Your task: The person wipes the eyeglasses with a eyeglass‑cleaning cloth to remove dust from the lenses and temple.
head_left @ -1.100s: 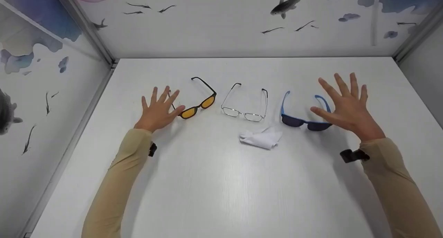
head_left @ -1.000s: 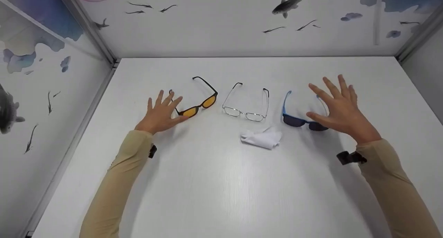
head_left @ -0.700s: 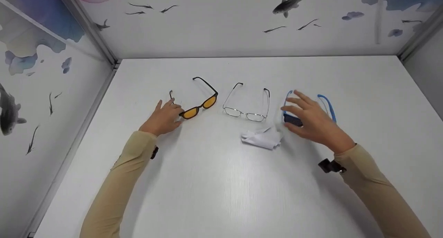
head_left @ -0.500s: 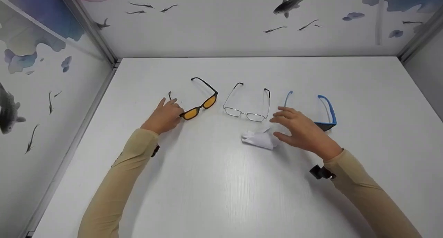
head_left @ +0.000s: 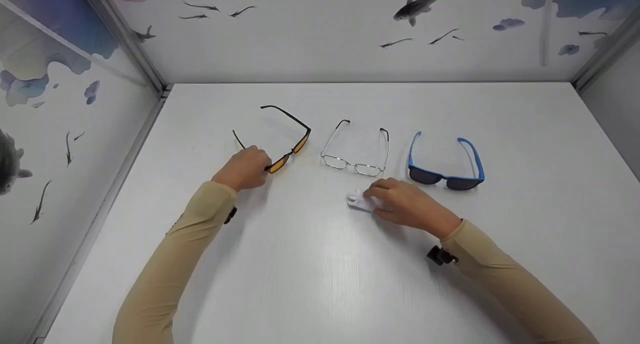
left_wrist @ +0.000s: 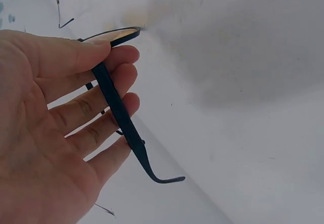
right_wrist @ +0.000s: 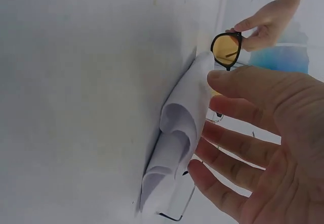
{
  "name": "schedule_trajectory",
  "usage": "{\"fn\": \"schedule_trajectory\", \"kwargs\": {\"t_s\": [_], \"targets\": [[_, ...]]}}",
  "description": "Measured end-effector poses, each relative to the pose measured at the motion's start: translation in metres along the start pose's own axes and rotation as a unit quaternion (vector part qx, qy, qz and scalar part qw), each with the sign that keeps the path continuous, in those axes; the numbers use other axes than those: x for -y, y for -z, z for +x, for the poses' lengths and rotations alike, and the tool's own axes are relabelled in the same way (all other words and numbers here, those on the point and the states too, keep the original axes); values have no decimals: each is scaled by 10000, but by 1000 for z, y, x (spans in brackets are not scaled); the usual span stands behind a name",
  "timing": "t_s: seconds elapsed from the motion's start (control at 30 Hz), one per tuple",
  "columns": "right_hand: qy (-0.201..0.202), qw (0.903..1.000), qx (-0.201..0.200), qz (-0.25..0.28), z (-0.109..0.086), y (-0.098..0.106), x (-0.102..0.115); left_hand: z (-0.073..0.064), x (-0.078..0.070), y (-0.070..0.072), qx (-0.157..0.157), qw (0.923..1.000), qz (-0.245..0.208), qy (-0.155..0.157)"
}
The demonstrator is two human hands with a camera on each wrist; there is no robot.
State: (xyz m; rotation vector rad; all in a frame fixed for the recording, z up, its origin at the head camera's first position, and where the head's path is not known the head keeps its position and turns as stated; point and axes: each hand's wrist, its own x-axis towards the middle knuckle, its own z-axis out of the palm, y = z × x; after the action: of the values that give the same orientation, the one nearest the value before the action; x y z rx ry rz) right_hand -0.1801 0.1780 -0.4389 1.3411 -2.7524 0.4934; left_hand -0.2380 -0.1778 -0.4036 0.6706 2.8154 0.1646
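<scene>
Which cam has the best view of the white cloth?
Right wrist: it shows the white cloth large, its curled folds plain. The head view shows mainly its left end, the right hand covering much of the rest. Left wrist doesn't show it.

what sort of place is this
Probably an indoor work booth: a white table, a fish-printed panel rising behind it, and a metal post at the back left corner.
</scene>
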Motion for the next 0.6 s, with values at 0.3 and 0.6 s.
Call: {"fn": "schedule_trajectory", "kwargs": {"t_s": [0.3,0.6], "targets": [[-178,9992,358,3,5,-4,7,0,-8,4,52,9986,517,40],[-104,9988,470,36,9,-3,8,1,-17,8,493,9940,872,436]]}}
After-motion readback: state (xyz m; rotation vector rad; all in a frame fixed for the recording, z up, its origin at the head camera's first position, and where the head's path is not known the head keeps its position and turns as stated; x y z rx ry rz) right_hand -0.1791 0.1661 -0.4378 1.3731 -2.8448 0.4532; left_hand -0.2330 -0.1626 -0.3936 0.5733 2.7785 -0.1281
